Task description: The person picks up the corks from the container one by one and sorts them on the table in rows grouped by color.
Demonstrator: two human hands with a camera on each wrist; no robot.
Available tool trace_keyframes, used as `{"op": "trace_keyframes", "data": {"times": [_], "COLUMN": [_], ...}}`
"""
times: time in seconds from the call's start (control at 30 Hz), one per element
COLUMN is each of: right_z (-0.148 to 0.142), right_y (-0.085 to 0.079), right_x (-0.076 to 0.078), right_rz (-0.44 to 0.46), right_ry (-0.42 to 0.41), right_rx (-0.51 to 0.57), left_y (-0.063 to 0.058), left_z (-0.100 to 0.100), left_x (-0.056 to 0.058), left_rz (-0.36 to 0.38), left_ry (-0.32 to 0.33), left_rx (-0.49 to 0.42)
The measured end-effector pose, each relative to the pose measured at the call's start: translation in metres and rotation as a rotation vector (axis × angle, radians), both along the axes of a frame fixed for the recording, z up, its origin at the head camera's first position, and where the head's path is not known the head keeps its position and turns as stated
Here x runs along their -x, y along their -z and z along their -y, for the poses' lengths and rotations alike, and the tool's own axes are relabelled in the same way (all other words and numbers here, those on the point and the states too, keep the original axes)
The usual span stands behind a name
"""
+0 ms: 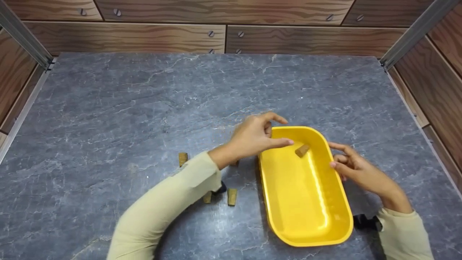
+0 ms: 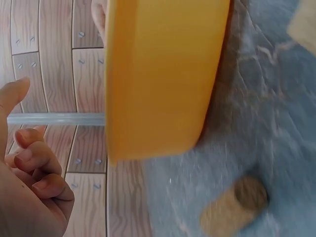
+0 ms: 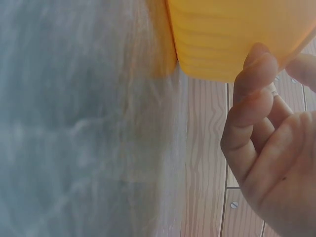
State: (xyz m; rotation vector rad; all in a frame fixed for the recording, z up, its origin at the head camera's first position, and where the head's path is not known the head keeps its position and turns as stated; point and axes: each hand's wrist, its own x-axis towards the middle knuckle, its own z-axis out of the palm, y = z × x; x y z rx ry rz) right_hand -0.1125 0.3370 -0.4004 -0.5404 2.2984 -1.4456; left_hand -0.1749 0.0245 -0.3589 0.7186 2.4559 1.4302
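Note:
A yellow plastic tub (image 1: 296, 195) stands on the table, with one tapered cork stopper (image 1: 302, 150) lying inside near its far end. Over the tub's far left rim is my left hand (image 1: 252, 134), thumb and index finger spread apart and nothing between them; the other fingers are bent. My right hand (image 1: 361, 171) holds the tub's right rim with thumb and fingertips, its fingers curled against the outer wall in the right wrist view. Left of the tub, a cork (image 1: 232, 197) lies on the table, and another cork (image 2: 234, 207) shows beside the tub in the left wrist view.
More corks lie around the left forearm: one cork (image 1: 183, 159) beyond it, one cork (image 1: 207, 197) partly under the sleeve, and one cork (image 1: 234, 163) mostly hidden below the wrist. Wood-patterned panels (image 1: 144, 38) border the grey marbled table (image 1: 126, 94).

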Motion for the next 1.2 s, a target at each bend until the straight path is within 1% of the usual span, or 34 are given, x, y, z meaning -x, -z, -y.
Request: {"op": "trace_keyframes", "data": {"times": [0.17, 0.37, 0.53, 0.7, 1.03, 1.2], "right_z": [0.000, 0.000, -0.001, -0.001, -0.001, -0.001], "right_y": [0.000, 0.000, 0.001, 0.001, 0.000, 0.000], "right_x": [0.000, 0.000, 0.002, 0.001, 0.001, 0.000], "right_rz": [0.001, 0.009, 0.009, 0.012, 0.013, 0.012], "right_ry": [0.003, -0.004, -0.030, -0.027, -0.012, -0.018], "right_rx": [-0.005, 0.001, 0.022, 0.009, -0.007, -0.002], "left_y": [0.005, 0.009, 0.011, 0.014, 0.024, 0.026], "left_z": [-0.019, -0.036, -0.046, -0.056, -0.071, -0.078], "left_x": [0.003, 0.006, 0.007, 0.007, 0.010, 0.012], "left_rz": [-0.033, -0.047, -0.014, 0.022, -0.022, -0.021], "left_ry": [-0.003, 0.029, 0.053, 0.073, 0.118, 0.123], "left_rx": [0.020, 0.098, 0.165, 0.215, 0.259, 0.314]}}
